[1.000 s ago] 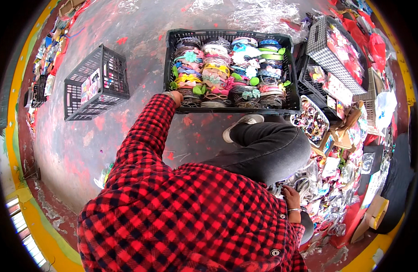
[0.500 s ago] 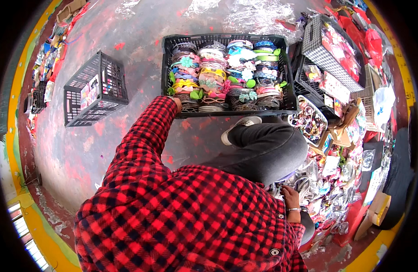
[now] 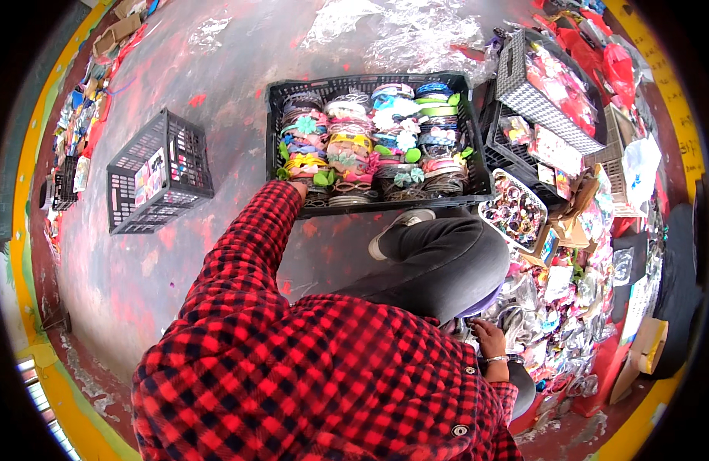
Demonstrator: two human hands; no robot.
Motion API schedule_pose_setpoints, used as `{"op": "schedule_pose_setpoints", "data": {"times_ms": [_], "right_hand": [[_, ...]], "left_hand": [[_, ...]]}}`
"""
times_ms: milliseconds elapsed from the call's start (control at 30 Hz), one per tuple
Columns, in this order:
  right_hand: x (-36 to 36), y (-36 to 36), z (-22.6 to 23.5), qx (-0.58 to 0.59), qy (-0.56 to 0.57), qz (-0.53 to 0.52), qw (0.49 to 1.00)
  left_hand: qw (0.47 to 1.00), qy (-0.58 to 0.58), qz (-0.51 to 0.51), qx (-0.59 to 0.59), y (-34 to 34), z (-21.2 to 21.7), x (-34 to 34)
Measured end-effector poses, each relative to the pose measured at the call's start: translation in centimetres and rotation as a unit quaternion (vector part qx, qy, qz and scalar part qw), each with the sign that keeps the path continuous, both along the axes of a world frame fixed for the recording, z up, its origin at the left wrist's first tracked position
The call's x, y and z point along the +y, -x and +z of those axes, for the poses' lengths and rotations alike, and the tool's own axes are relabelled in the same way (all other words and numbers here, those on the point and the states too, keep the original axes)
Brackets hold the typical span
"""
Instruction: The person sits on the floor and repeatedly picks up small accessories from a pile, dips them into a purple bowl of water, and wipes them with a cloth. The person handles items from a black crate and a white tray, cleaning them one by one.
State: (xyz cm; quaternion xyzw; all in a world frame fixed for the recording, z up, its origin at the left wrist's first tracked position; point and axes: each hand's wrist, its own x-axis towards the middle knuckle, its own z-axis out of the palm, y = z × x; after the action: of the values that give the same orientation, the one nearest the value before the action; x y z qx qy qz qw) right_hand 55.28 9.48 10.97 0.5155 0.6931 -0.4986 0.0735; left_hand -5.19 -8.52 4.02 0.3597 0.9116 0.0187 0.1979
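Note:
A black plastic crate on the floor in front of me holds rows of stacked headbands in many colours, some with bows and flowers. My left hand rests at the crate's near left corner, by the end of the left row. Its fingers are mostly hidden by the sleeve and crate edge. Down at my right side, my right hand lies by a heap of bagged accessories. Its fingers look bent over something grey that I cannot make out.
A smaller black crate stands on the floor to the left. To the right are a white basket of small hair ties, a grey woven basket of packets and open cardboard boxes. Clear plastic sheeting lies beyond the crate.
The whole view has tilted slightly, so the crates sit lower in it. My left hand stays at the crate's corner. My right hand remains by the heap, its fingers shifted a little.

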Motion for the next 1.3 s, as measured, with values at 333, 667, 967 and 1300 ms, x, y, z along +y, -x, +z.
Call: {"op": "schedule_pose_setpoints", "data": {"times_ms": [333,667,967,1300], "right_hand": [[-0.1,-1.4,-1.9,0.001,0.000,-0.017,1.000],[-0.1,-2.2,-2.8,0.002,-0.038,0.016,0.999],[-0.1,-0.7,-0.8,-0.008,-0.098,0.069,0.993],[-1.8,-1.5,6.8,0.034,-0.159,0.014,0.987]], "left_hand": [[1.000,0.023,0.003,-0.009,-0.4,-0.7,0.5],[0.987,0.134,-0.044,-0.075,-2.4,-1.2,0.7],[0.992,0.106,-0.052,-0.045,-2.2,-1.3,3.4],[0.991,0.086,-0.101,0.009,-2.7,0.6,4.6]]}}
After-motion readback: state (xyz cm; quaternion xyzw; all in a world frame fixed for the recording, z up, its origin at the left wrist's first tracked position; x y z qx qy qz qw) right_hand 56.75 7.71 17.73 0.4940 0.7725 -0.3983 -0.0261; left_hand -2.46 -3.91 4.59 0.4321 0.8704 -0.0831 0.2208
